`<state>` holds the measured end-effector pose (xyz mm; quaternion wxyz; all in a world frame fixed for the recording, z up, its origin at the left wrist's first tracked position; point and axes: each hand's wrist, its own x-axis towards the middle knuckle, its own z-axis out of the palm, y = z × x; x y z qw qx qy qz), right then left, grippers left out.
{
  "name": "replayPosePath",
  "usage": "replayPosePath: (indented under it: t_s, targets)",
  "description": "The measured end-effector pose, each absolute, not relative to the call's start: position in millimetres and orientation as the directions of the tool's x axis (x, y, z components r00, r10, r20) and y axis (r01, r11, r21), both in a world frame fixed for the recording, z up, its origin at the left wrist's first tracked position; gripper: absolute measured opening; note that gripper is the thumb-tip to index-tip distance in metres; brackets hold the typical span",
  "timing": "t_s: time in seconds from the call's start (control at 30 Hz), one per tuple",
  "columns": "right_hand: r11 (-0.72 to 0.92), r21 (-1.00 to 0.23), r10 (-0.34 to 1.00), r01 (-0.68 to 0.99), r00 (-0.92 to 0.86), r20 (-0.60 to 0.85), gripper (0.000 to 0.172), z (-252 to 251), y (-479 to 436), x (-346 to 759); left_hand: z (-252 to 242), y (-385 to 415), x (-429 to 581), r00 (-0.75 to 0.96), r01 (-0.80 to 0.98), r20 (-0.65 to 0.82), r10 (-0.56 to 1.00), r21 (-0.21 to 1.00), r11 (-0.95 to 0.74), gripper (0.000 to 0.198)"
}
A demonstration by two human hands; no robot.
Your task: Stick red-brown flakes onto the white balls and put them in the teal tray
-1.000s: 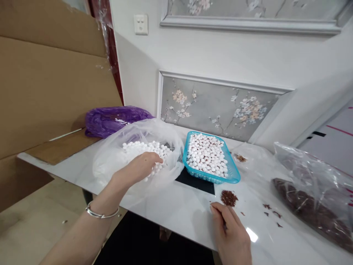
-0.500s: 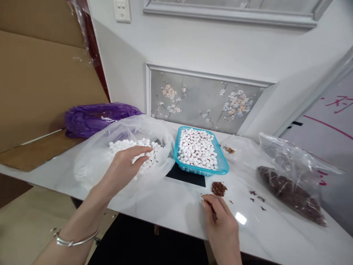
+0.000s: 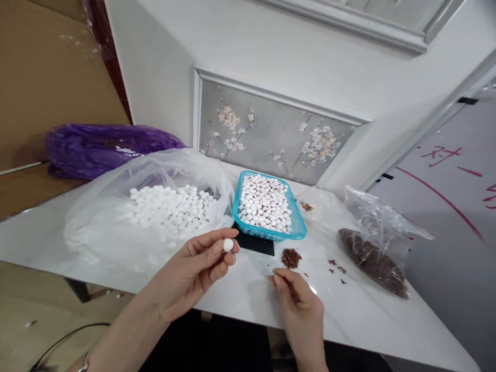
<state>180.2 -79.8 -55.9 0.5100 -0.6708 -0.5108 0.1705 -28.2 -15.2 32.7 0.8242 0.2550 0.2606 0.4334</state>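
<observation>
My left hand [image 3: 201, 266] pinches one small white ball [image 3: 228, 245] between thumb and fingers, above the table's front part. Over the table to its right, my right hand [image 3: 298, 305] is closed with its fingertips together; whatever they hold is too small to make out. Just beyond that hand lies a little heap of reddish-brown bits [image 3: 290, 258]. A clear plastic bag [image 3: 96, 227] full of white balls lies open behind my left hand. The blue basket [image 3: 300, 227] behind the heap is filled with white balls, some showing brown-red specks among them.
A purple bag [image 3: 85, 150] sits at the back left near cardboard [image 3: 46, 77]. On the right lies a clear zip bag [image 3: 372, 258] of dark brown material, beside several loose dark pieces [image 3: 341, 269]. A whiteboard [image 3: 445, 206] leans at the far right.
My left hand has moved from over the bag of balls rightward and nearer, now with one white ball in its fingers. My right hand stays near the brown heap. The view has shifted.
</observation>
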Motion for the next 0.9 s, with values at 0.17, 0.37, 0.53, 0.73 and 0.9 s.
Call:
replayPosePath:
  t_s: [0.17, 0.37, 0.53, 0.73, 0.9]
  targets:
    - [0.019, -0.950, 0.883, 0.312, 0.441, 0.163, 0.022, -54.8, -79.2, 184.2, 18.2, -17.8, -13.6, 0.611, -0.572, -0.234, 0.756, 0.530, 0.626, 0.013]
    - [0.160, -0.969, 0.886, 0.186, 0.406, 0.224, 0.007, -28.7, -84.5, 178.3, 1.0, -18.8, -2.2, 0.643, -0.563, -0.259, 0.721, 0.477, 0.674, 0.012]
    - [0.168, -0.982, 0.939, 0.087, 0.288, 0.186, 0.005, -9.1, -84.6, 158.4, -8.3, -13.8, 1.5, 0.632, -0.574, -0.297, 0.716, 0.442, 0.690, 0.010]
    - [0.086, -0.996, 0.957, 0.002, 0.277, 0.083, 0.008, -8.0, -76.0, 142.3, -15.2, -10.4, 5.1, 0.646, -0.556, -0.292, 0.705, 0.453, 0.697, 0.005]
    - [0.080, -0.997, 0.961, -0.010, 0.264, 0.075, 0.009, -8.3, -72.2, 135.6, -18.3, -12.0, 3.2, 0.662, -0.527, -0.285, 0.693, 0.481, 0.701, 0.008]
